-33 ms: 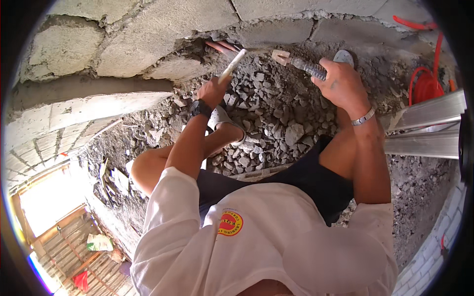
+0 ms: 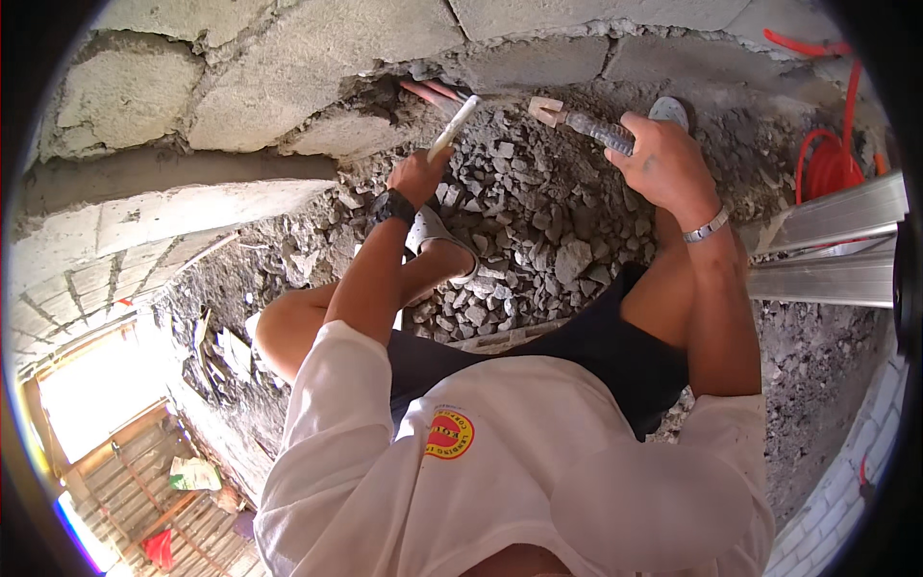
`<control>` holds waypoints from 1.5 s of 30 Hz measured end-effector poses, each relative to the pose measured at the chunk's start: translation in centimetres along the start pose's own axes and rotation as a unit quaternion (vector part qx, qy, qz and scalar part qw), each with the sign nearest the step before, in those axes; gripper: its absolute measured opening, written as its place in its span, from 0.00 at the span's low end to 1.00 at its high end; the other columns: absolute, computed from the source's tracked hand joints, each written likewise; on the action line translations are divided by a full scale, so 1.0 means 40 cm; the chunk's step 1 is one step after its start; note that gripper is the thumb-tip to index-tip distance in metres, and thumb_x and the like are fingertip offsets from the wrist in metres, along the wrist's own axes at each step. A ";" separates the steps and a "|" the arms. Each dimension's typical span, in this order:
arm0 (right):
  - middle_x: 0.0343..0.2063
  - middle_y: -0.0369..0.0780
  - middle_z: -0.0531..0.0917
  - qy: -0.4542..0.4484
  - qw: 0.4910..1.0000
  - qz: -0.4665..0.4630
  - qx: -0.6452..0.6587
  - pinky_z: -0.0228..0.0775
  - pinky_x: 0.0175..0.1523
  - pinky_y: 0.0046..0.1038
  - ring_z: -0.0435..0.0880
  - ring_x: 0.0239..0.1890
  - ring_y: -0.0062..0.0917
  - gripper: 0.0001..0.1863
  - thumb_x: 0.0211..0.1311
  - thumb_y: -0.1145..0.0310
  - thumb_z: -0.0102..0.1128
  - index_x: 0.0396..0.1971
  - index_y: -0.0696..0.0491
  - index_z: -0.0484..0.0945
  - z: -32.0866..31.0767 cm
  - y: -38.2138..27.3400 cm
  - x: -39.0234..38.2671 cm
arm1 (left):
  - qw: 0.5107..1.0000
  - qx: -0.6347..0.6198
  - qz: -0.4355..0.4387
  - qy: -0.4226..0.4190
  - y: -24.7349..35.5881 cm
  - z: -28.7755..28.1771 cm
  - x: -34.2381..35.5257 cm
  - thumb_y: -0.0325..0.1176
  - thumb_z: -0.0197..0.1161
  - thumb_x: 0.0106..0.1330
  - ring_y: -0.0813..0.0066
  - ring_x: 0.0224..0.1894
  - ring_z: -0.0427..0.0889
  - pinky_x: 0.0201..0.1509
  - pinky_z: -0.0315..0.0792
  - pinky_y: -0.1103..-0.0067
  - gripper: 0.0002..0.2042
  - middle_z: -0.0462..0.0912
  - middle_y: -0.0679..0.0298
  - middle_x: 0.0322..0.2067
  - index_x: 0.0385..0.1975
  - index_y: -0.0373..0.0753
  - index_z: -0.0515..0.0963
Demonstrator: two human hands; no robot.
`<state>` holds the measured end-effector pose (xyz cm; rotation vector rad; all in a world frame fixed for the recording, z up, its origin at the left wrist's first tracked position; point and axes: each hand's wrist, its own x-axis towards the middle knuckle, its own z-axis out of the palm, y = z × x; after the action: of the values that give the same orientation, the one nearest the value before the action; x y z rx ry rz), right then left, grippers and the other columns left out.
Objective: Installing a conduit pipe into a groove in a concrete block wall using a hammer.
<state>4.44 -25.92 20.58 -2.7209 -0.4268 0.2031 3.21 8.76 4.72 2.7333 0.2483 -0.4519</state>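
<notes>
My left hand (image 2: 415, 177) is closed round a pale, chisel-like rod (image 2: 455, 125), which slants up toward the foot of a block wall. The rod's far end is close to some orange conduits (image 2: 433, 93) coming out of a broken hollow there; I cannot tell whether it touches them. My right hand (image 2: 665, 165) grips a hammer (image 2: 598, 132) by its dark, ribbed handle. The hammer's brownish head points left, apart from the rod. Below both tools lies a heap of grey broken stone (image 2: 538, 207).
The rough block wall (image 2: 317, 72) runs along the far side. To the right are a coil of red hose (image 2: 829, 173) and aluminium rails (image 2: 827, 279). My grey shoes (image 2: 430, 231) rest on either side of the rubble. A bright opening (image 2: 101, 389) is at lower left.
My left hand and its rod have shifted very slightly to the right. My right hand holds the hammer in about the same place.
</notes>
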 end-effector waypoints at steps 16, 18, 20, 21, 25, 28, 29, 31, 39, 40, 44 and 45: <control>0.27 0.48 0.81 -0.021 1.000 0.015 0.012 0.70 0.41 0.43 0.80 0.35 0.44 0.18 0.49 0.57 0.65 0.29 0.58 0.76 0.001 0.002 0.014 | 0.963 0.033 0.029 -0.267 -0.074 0.213 -0.235 0.48 0.54 0.62 0.50 0.36 0.82 0.41 0.74 0.62 0.17 0.80 0.50 0.27 0.40 0.42 0.79; 0.29 0.48 0.81 -0.079 0.996 0.043 0.003 0.71 0.43 0.41 0.80 0.38 0.44 0.18 0.49 0.56 0.65 0.29 0.58 0.77 0.000 -0.017 0.025 | 0.971 0.018 0.014 -0.236 -0.105 0.227 -0.234 0.50 0.55 0.61 0.50 0.37 0.81 0.43 0.73 0.63 0.19 0.81 0.49 0.28 0.39 0.40 0.79; 0.31 0.49 0.81 -0.085 0.995 0.044 -0.012 0.71 0.45 0.41 0.80 0.39 0.44 0.19 0.50 0.56 0.65 0.31 0.58 0.78 0.005 -0.032 0.031 | 0.983 -0.072 -0.061 -0.160 -0.105 0.231 -0.236 0.47 0.58 0.59 0.50 0.35 0.81 0.42 0.74 0.63 0.18 0.81 0.48 0.30 0.37 0.37 0.79; 0.33 0.49 0.81 -0.092 0.994 0.048 -0.024 0.71 0.46 0.40 0.80 0.40 0.44 0.19 0.50 0.56 0.65 0.32 0.58 0.78 0.010 -0.042 0.036 | 0.983 -0.076 -0.064 -0.153 -0.113 0.227 -0.241 0.47 0.58 0.59 0.50 0.35 0.81 0.42 0.74 0.63 0.18 0.81 0.48 0.30 0.37 0.37 0.79; 0.37 0.50 0.81 -0.098 0.992 0.051 -0.053 0.71 0.48 0.39 0.79 0.42 0.44 0.21 0.50 0.55 0.65 0.35 0.58 0.79 0.034 0.002 0.032 | 0.987 -0.062 0.047 -0.137 0.004 0.099 -0.281 0.46 0.60 0.57 0.55 0.32 0.82 0.39 0.74 0.66 0.18 0.81 0.51 0.27 0.35 0.35 0.80; 0.37 0.50 0.81 -0.111 0.990 0.059 -0.065 0.71 0.48 0.40 0.79 0.43 0.44 0.21 0.49 0.54 0.65 0.34 0.57 0.80 0.034 -0.007 0.027 | 0.984 0.027 0.153 -0.089 0.033 -0.011 -0.329 0.47 0.61 0.56 0.59 0.29 0.82 0.36 0.75 0.69 0.18 0.79 0.54 0.23 0.34 0.36 0.80; 0.36 0.50 0.81 -0.123 0.989 0.054 -0.062 0.71 0.47 0.40 0.79 0.43 0.44 0.20 0.49 0.54 0.65 0.33 0.57 0.80 0.032 -0.017 0.026 | 0.969 0.093 0.221 -0.064 0.040 -0.056 -0.350 0.48 0.61 0.56 0.60 0.29 0.82 0.36 0.75 0.70 0.19 0.79 0.54 0.24 0.34 0.37 0.81; 0.36 0.51 0.81 -0.137 0.987 0.054 -0.067 0.71 0.47 0.40 0.79 0.42 0.45 0.20 0.48 0.54 0.65 0.32 0.58 0.80 0.033 -0.019 0.020 | 0.976 0.041 0.196 -0.081 0.079 -0.141 -0.396 0.51 0.61 0.55 0.61 0.29 0.82 0.36 0.75 0.70 0.21 0.80 0.54 0.24 0.33 0.36 0.81; 0.34 0.51 0.81 -0.147 0.985 0.050 -0.070 0.71 0.46 0.41 0.80 0.40 0.45 0.20 0.48 0.55 0.66 0.29 0.59 0.79 0.050 0.002 -0.020 | 0.983 0.038 0.119 -0.135 0.006 -0.209 -0.450 0.50 0.63 0.52 0.56 0.27 0.82 0.35 0.75 0.68 0.19 0.82 0.54 0.23 0.29 0.39 0.82; 0.34 0.51 0.81 -0.147 0.985 0.047 -0.077 0.71 0.46 0.41 0.80 0.40 0.45 0.20 0.48 0.55 0.66 0.29 0.59 0.79 0.055 0.011 -0.023 | 0.983 0.019 0.113 -0.142 0.003 -0.208 -0.454 0.48 0.62 0.53 0.56 0.29 0.82 0.36 0.74 0.67 0.17 0.82 0.53 0.24 0.29 0.39 0.82; 0.33 0.51 0.81 -0.152 0.983 0.033 -0.095 0.71 0.46 0.40 0.80 0.40 0.45 0.19 0.49 0.56 0.66 0.29 0.59 0.79 0.072 0.025 -0.025 | 0.984 0.003 0.129 -0.126 -0.009 -0.154 -0.434 0.45 0.61 0.54 0.56 0.30 0.82 0.37 0.74 0.66 0.15 0.81 0.53 0.24 0.29 0.38 0.82; 0.32 0.51 0.81 -0.161 0.981 0.039 -0.101 0.71 0.46 0.40 0.80 0.39 0.45 0.19 0.49 0.56 0.66 0.28 0.59 0.78 0.074 0.025 -0.023 | 0.982 -0.006 0.139 -0.131 -0.006 -0.142 -0.427 0.44 0.61 0.54 0.56 0.30 0.82 0.38 0.74 0.65 0.15 0.81 0.53 0.23 0.29 0.38 0.81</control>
<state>3.25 -26.06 17.54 -2.9133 -0.4510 0.6615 -11.21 9.17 15.49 2.6043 -0.1948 -0.7160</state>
